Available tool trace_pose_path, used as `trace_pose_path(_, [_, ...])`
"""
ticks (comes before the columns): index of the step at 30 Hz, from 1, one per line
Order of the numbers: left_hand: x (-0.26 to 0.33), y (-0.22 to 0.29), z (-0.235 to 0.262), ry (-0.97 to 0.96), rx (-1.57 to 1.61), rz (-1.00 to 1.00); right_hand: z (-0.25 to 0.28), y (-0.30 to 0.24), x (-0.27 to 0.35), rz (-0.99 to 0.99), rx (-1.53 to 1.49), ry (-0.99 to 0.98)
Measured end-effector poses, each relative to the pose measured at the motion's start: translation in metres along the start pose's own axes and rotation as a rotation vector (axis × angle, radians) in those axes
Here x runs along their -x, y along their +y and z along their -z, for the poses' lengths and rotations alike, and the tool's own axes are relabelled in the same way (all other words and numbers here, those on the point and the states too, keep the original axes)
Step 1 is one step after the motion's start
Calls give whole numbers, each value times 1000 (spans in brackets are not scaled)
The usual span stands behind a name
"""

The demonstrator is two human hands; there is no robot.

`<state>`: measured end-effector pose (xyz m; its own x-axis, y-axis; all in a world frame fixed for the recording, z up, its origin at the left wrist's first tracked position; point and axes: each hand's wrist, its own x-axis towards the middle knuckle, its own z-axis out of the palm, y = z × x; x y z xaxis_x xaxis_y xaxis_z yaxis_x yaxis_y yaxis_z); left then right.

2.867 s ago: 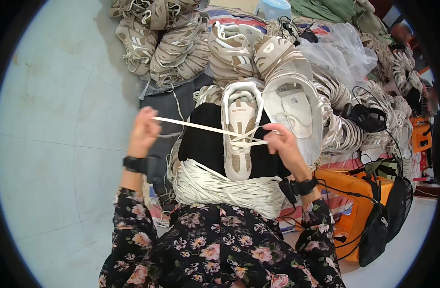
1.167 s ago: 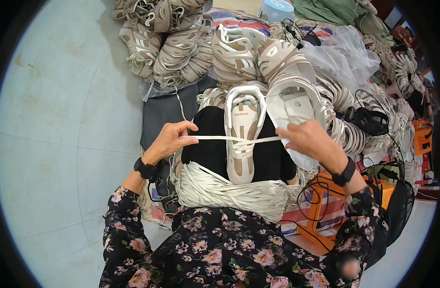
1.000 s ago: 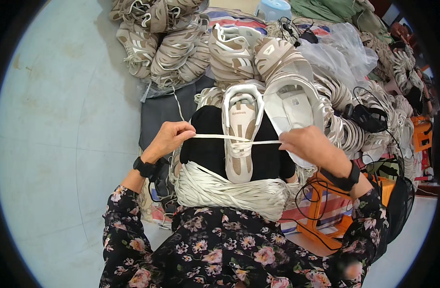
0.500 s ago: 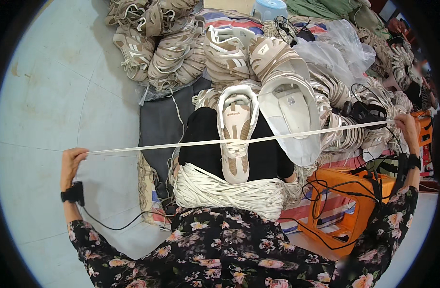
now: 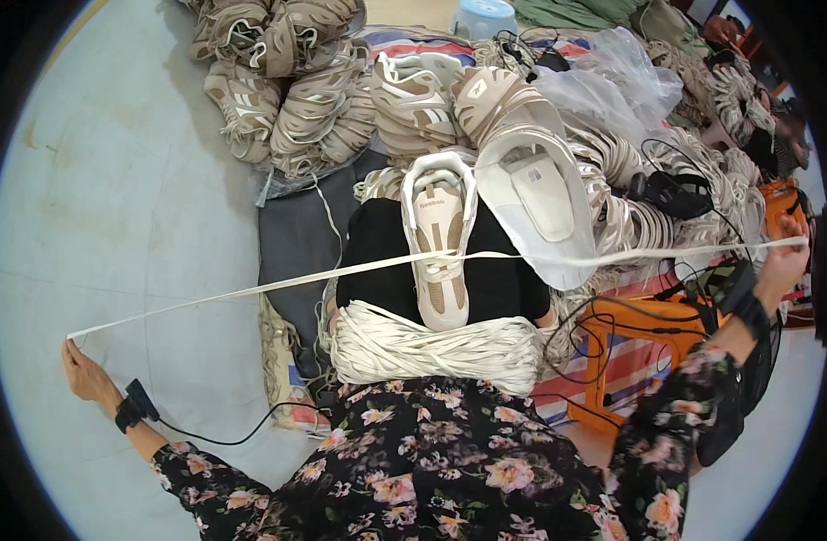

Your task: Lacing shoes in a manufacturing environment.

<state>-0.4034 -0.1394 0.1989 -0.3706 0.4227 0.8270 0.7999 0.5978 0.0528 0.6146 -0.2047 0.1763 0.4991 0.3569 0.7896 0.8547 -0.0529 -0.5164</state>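
The left hand (image 5: 87,376) was flung far out to the person's left, pinching one end of a long flat white shoelace (image 5: 278,285); the right hand (image 5: 783,261) was stretched equally far to the right, closed on the other end. The shoelace ran taut between them, threaded through the eyelets of a beige-and-white sneaker (image 5: 438,236) that rested sole-down on a black pad (image 5: 377,257) in the lap. Below it, across the knees, lay a thick bundle of spare white laces (image 5: 431,347). With the lace pulled this hard, an end could slip from pinched fingers, or uneven tension could drag the sneaker sideways off the pad. Behind it lay an upturned shoe showing its white sole (image 5: 544,203), heaps of matching shoes (image 5: 296,90), a crumpled clear plastic bag (image 5: 612,86) at upper right, a pale blue tub (image 5: 485,16) at the top edge and an orange stool (image 5: 643,338) at the right knee. The sneaker's tongue label was a small, pale patch.
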Motion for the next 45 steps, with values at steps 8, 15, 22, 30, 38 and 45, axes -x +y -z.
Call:
trace_pose_path(8, [64, 39, -52, -170, 1492, 513, -113, -198, 157, -369, -766, -522])
trace_pose_path(15, [147, 222, -57, -823, 1818, 618, -204, -223, 277, -549, -767, -1370])
trace_pose_path(22, [215, 347, 1, -1540, 1688, 599, -226, -229, 300, -383, -599, -1321])
trace_pose_path(30, [251, 363, 6, -1721, 1623, 452, -223, -224, 307, -366, -544, -1116])
trace_pose_path(38, [275, 360, -15, -1557, 1637, 260, -231, -225, 311, -394, -558, -1171])
trace_pose_path(45, [285, 362, -16, -1770, 1420, 243, -231, -234, 309, -326, -550, -1121])
